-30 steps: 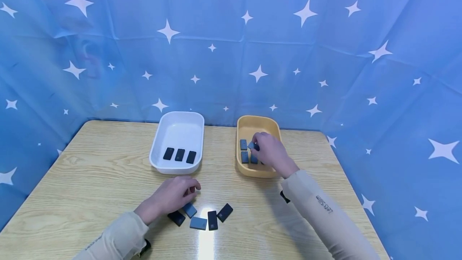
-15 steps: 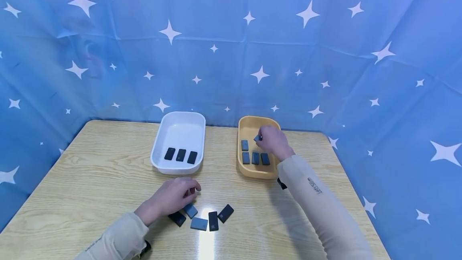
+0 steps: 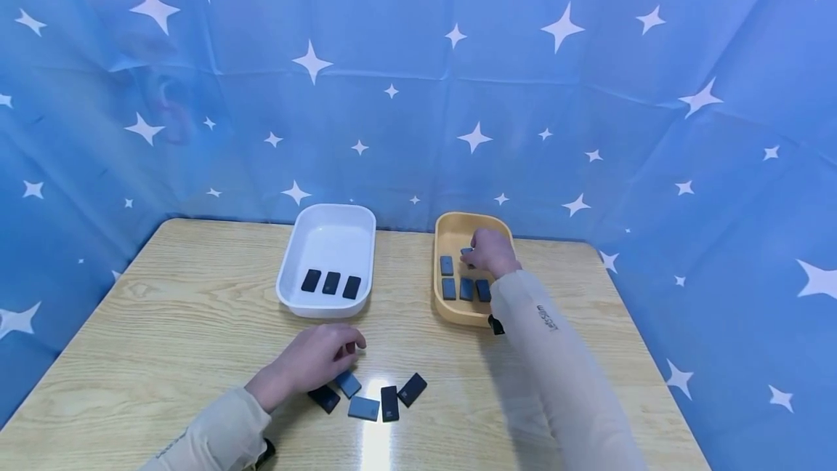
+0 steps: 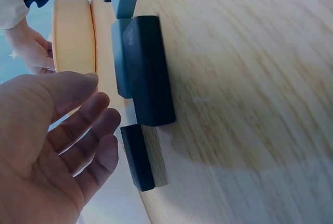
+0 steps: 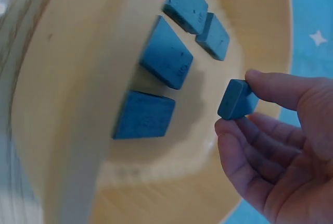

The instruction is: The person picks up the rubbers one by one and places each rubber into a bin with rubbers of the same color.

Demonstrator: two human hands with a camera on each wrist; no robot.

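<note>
Blue cloth (image 3: 405, 13) with white stars hangs in soft folds behind the table (image 3: 163, 311), which has pale wood lines. On the left sleeve (image 3: 219, 427), I see faint letters that I can't read, and the bottom edge cuts the sleeve off. The left hand (image 3: 317, 357) is loosely bent with nothing in it. Past it, the smooth white tray (image 3: 333, 238) has three dark blocks (image 3: 331, 283) in a row. Beside the hand lie loose black blocks (image 3: 389, 404) and loose blue blocks (image 3: 363, 408), flat like dominoes, with marks too tiny for me. Farther right, the round-cornered orange tray (image 3: 451, 231) holds four blue blocks (image 3: 466, 288). Inside its rim, the right hand (image 3: 493, 251) pinches another blue block, the held block (image 5: 239, 99); fingers hide some of it, and I can't tell whether it touches the bottom. Writing on the right sleeve (image 3: 556, 362) looks like "LetsSlim".
</note>
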